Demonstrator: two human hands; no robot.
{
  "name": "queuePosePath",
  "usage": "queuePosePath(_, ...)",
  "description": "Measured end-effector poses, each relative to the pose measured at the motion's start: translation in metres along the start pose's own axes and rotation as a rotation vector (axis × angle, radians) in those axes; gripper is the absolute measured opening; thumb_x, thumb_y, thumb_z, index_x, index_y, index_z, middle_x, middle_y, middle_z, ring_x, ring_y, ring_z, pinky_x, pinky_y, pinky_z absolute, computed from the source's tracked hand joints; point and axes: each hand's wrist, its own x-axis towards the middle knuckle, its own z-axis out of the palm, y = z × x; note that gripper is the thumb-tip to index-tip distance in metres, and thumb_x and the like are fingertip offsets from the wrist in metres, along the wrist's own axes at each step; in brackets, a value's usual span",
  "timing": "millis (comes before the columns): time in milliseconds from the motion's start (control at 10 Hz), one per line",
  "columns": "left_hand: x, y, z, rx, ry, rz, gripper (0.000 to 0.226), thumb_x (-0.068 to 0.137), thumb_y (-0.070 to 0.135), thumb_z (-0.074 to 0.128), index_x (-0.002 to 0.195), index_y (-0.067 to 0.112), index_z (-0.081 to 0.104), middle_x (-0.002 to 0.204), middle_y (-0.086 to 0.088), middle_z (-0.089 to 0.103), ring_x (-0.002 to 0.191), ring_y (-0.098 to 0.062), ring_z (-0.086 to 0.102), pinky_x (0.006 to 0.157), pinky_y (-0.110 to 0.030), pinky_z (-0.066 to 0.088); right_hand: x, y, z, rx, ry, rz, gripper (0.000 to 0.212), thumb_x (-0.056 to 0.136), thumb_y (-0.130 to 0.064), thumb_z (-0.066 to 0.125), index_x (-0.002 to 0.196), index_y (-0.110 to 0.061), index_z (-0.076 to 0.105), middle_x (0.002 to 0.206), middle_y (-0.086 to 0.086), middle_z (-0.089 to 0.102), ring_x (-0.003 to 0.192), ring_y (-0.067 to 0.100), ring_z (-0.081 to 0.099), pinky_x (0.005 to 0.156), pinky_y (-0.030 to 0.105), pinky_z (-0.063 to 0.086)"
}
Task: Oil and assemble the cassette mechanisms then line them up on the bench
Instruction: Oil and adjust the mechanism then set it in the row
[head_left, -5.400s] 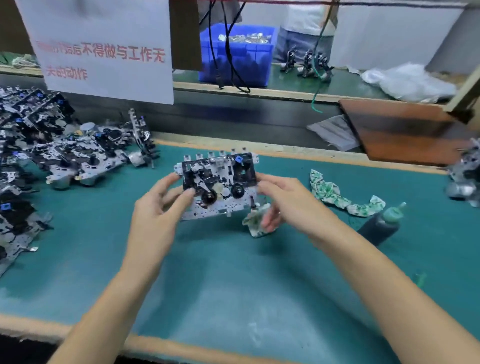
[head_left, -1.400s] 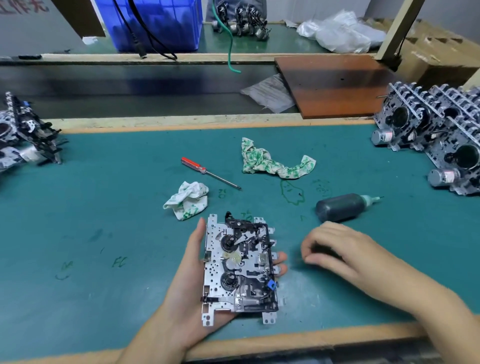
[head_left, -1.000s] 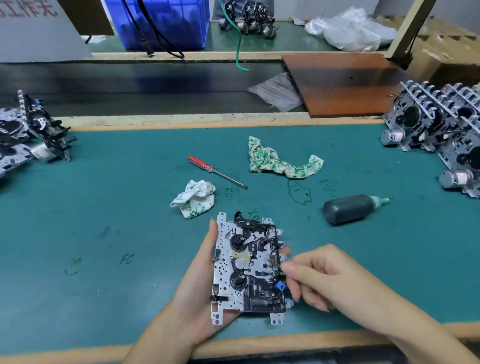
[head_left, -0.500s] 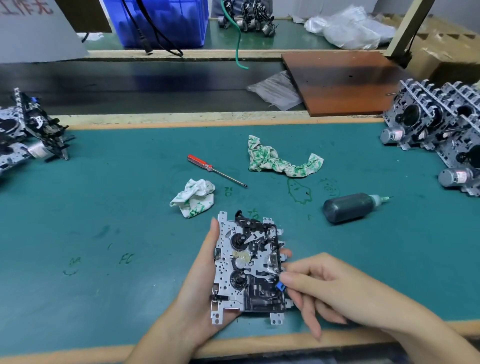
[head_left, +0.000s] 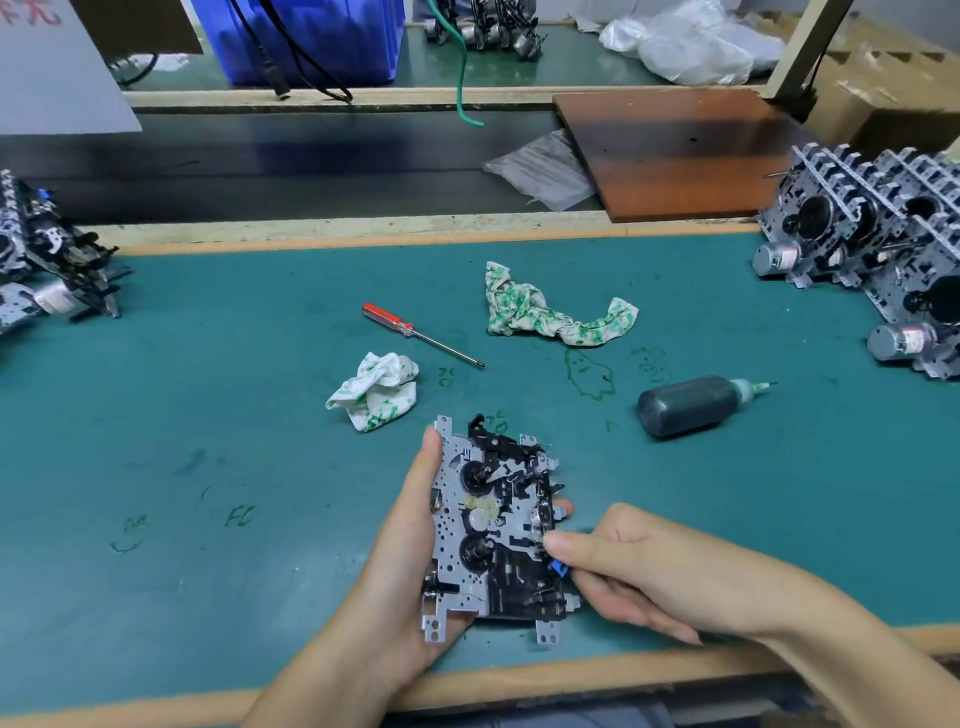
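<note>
right hand (head_left: 639, 566) | now pinching blue tab | cassette mechanism (head_left: 498, 525) unmoved

Teal bench mat (head_left: 156, 441), wooden edging; brown board (head_left: 675, 150) behind

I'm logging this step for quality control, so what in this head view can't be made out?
- Underside of the cassette mechanism: hidden by the left hand cradling it.
- What the right hand does at the blue part: its fingers cover the contact.
- Oil level in the dark bottle: opaque.
- Mechanisms at the right: cut off by the frame edge.
</note>
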Motion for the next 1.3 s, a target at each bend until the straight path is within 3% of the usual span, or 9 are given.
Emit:
queuePosePath(300,-0.003,0.003,0.006,-0.07,-0.02,0.009,0.106,0.048,0.08,0.069,0.134,0.019,0.052,0.134,-0.018,0.054,0.124,-0.04,0.049,0.106,-0.058,0.034,-0.001,-0.002,-0.005,-0.035,-0.03,-0.021,0.061,0.094,-0.05,0.036,0.046,-0.013,0.041,0.027,-0.005,0.03,0.025,0.005,0.024,0.038,0.011,0.025)
queuePosePath(400,-0.009,0.014,0.004,-0.379,-0.186,-0.116,0.094,0.073,0.08,0.05,0.134,0.008,0.054,0.139,-0.023,0.048,0.13,-0.039,0.044,0.111,-0.053,0.029,-0.001,-0.001,-0.002,0.022,0.029,-0.059,0.062,0.097,-0.045,0.035,0.044,-0.014,0.045,0.026,-0.004,0.032,0.026,0.004,0.025,0.041,0.007,0.028)
queuePosePath(600,-0.016,0.021,0.012,-0.386,-0.34,-0.117,0.095,0.085,0.073,0.033,0.14,-0.004,0.037,0.15,-0.026,0.029,0.14,-0.036,0.027,0.118,-0.046,0.016,0.011,0.012,0.005,0.161,0.47,-0.198,0.037,0.103,-0.015,0.032,0.069,-0.01,0.044,0.038,0.009,0.043,0.03,0.001,0.043,0.037,0.009,0.031)
queuePosePath(800,-0.013,0.019,0.011,-0.451,-0.464,-0.09,0.104,0.08,0.08,0.037,0.137,-0.008,0.04,0.147,-0.032,0.03,0.136,-0.045,0.03,0.116,-0.052,0.019,0.013,0.022,0.003,-0.542,0.857,-0.18,0.038,0.098,-0.035,0.032,0.067,-0.021,0.049,0.051,-0.001,0.054,0.057,0.015,0.056,0.057,0.034,0.04)
queuePosePath(900,-0.012,0.018,0.006,-0.39,-0.475,-0.098,0.1,0.077,0.08,0.044,0.134,-0.003,0.047,0.143,-0.029,0.039,0.132,-0.046,0.038,0.111,-0.057,0.025,0.009,0.017,0.001,-1.055,1.085,-0.208,0.034,0.093,-0.032,0.039,0.066,-0.02,0.056,0.052,-0.005,0.053,0.052,0.023,0.057,0.042,0.027,0.031)
queuePosePath(1000,-0.013,0.022,0.004,-0.223,-0.486,-0.133,0.087,0.079,0.072,0.052,0.134,0.004,0.052,0.142,-0.024,0.043,0.131,-0.043,0.042,0.111,-0.055,0.029,0.008,0.024,-0.008,-1.181,0.991,-0.372,0.019,0.084,-0.032,0.061,0.095,-0.018,0.068,0.081,-0.003,0.063,0.079,0.022,0.062,0.07,0.031,0.042)
queuePosePath(1100,-0.013,0.036,0.005,0.012,-0.458,-0.177,0.067,0.079,0.063,0.059,0.123,0.013,0.064,0.13,-0.016,0.059,0.119,-0.033,0.057,0.1,-0.044,0.045,0.004,0.027,-0.014,-1.242,0.823,-0.5,0.054,0.077,-0.046,0.069,0.118,-0.012,0.064,0.099,0.0,0.064,0.095,0.022,0.061,0.092,0.033,0.036)
queuePosePath(1200,-0.015,0.061,0.018,0.336,-0.324,-0.19,0.045,0.07,0.074,0.057,0.095,0.041,0.075,0.109,0.0,0.071,0.102,-0.012,0.067,0.081,-0.023,0.054,0.005,0.026,-0.011,-1.257,0.815,-0.616,0.056,0.076,-0.061,0.058,0.098,-0.011,0.069,0.09,-0.001,0.065,0.089,0.021,0.061,0.091,0.031,0.04)
queuePosePath(1300,-0.02,0.076,0.015,0.67,-0.141,-0.048,0.057,0.053,0.082,0.045,0.081,0.039,0.068,0.087,0.003,0.074,0.078,-0.006,0.069,0.067,-0.013,0.052,0.004,0.026,-0.005,-1.18,0.894,-0.65,0.058,0.073,-0.068,0.058,0.08,-0.012,0.068,0.076,-0.003,0.062,0.078,0.019,0.059,0.085,0.029,0.041)
